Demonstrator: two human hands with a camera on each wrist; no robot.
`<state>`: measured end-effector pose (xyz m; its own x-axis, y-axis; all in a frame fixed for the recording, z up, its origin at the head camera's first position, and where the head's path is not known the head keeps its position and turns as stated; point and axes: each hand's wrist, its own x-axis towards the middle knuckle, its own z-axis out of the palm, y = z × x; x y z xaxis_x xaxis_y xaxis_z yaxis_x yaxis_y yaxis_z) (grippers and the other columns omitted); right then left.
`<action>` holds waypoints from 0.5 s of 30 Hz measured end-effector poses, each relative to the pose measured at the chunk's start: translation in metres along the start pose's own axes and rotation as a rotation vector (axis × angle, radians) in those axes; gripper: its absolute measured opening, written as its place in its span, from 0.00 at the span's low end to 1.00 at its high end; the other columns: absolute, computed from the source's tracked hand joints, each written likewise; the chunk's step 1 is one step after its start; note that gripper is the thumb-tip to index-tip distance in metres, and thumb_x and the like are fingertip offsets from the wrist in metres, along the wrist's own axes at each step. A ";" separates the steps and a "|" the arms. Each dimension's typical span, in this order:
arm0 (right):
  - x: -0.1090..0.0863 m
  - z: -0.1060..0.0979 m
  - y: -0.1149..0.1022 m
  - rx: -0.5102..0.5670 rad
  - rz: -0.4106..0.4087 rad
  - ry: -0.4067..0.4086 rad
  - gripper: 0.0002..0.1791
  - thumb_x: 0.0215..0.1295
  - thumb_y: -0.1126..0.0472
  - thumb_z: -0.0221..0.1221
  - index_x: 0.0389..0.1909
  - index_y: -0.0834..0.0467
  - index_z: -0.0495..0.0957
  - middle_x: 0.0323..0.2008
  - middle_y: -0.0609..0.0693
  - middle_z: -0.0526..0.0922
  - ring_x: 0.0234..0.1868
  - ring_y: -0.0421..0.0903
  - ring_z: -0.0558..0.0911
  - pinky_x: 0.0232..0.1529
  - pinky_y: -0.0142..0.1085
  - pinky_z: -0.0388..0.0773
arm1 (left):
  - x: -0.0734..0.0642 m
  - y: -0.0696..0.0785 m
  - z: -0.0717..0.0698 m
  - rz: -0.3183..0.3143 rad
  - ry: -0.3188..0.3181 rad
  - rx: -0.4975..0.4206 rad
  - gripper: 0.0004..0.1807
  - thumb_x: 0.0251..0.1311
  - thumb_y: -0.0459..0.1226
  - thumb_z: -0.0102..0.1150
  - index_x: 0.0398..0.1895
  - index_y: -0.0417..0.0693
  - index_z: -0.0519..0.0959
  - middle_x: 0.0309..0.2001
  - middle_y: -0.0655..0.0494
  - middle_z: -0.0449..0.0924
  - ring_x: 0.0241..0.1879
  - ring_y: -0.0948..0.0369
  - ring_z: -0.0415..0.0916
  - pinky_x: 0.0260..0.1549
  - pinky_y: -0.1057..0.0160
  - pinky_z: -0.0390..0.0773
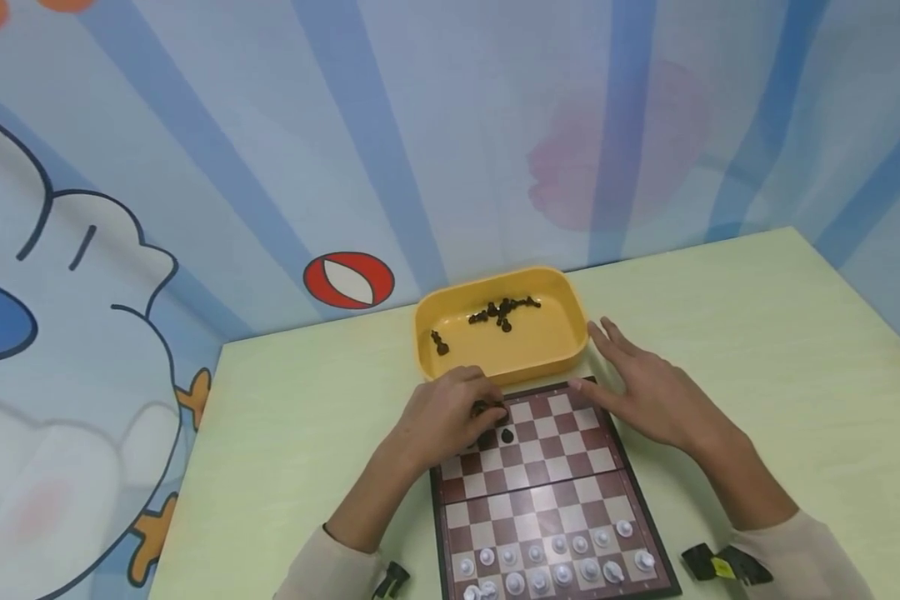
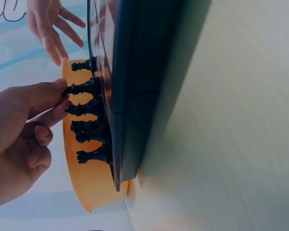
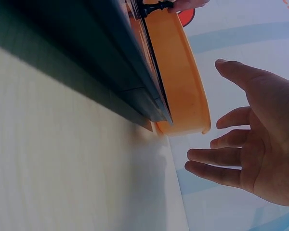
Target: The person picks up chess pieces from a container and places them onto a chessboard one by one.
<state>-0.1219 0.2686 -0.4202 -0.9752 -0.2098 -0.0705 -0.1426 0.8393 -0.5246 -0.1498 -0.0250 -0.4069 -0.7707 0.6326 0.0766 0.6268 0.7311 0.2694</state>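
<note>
My left hand point(image 1: 446, 421) is over the far left part of the chessboard point(image 1: 592, 440). Its thumb and a finger pinch the top of a tall black chess piece point(image 2: 89, 86), whose base is at the board surface. Beside that piece, in the left wrist view, stand a black rook point(image 2: 94, 155), a knight point(image 2: 90, 129), a bishop point(image 2: 86, 108) and a pawn point(image 2: 84, 65). From above, my hand hides most of these. My right hand point(image 1: 652, 396) holds nothing; its fingers are spread, with fingertips near the right side of the yellow tray point(image 1: 547, 367).
Several black chess pieces point(image 1: 504, 308) lie in the tray, just beyond the board's far edge. White pieces point(image 1: 562, 573) stand in two rows on the near side. The pale table point(image 1: 720, 333) meets a cartoon-printed wall point(image 1: 480, 125) behind the tray.
</note>
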 end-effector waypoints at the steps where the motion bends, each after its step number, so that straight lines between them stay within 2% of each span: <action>1: 0.000 0.000 0.000 0.002 0.001 -0.001 0.54 0.75 0.28 0.53 0.87 0.54 0.44 0.87 0.58 0.44 0.76 0.73 0.66 0.67 0.72 0.70 | 0.000 0.000 0.000 -0.001 0.000 -0.001 0.09 0.68 0.46 0.72 0.46 0.54 0.90 0.39 0.63 0.85 0.36 0.67 0.78 0.32 0.70 0.80; 7: 0.000 0.000 0.000 0.006 0.010 -0.011 0.54 0.74 0.27 0.53 0.87 0.53 0.45 0.87 0.58 0.44 0.77 0.74 0.65 0.68 0.72 0.69 | -0.002 -0.002 -0.002 -0.007 -0.004 -0.023 0.10 0.70 0.47 0.70 0.48 0.55 0.90 0.41 0.63 0.85 0.37 0.67 0.77 0.34 0.69 0.81; 11: 0.000 0.001 0.000 0.007 0.010 -0.016 0.54 0.74 0.26 0.52 0.87 0.53 0.44 0.87 0.58 0.44 0.77 0.74 0.64 0.68 0.73 0.68 | -0.004 -0.004 -0.007 -0.003 0.019 -0.025 0.11 0.71 0.47 0.69 0.48 0.54 0.90 0.42 0.62 0.86 0.39 0.66 0.81 0.36 0.67 0.84; 15: 0.001 0.002 0.001 0.000 0.009 -0.014 0.55 0.74 0.26 0.52 0.87 0.54 0.45 0.87 0.59 0.45 0.77 0.74 0.65 0.67 0.73 0.69 | -0.002 -0.007 -0.012 -0.026 0.042 -0.034 0.13 0.71 0.48 0.69 0.48 0.52 0.90 0.43 0.61 0.87 0.40 0.66 0.81 0.38 0.67 0.84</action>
<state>-0.1225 0.2683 -0.4220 -0.9740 -0.2094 -0.0868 -0.1341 0.8409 -0.5244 -0.1543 -0.0345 -0.3971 -0.7914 0.6015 0.1094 0.6027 0.7377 0.3041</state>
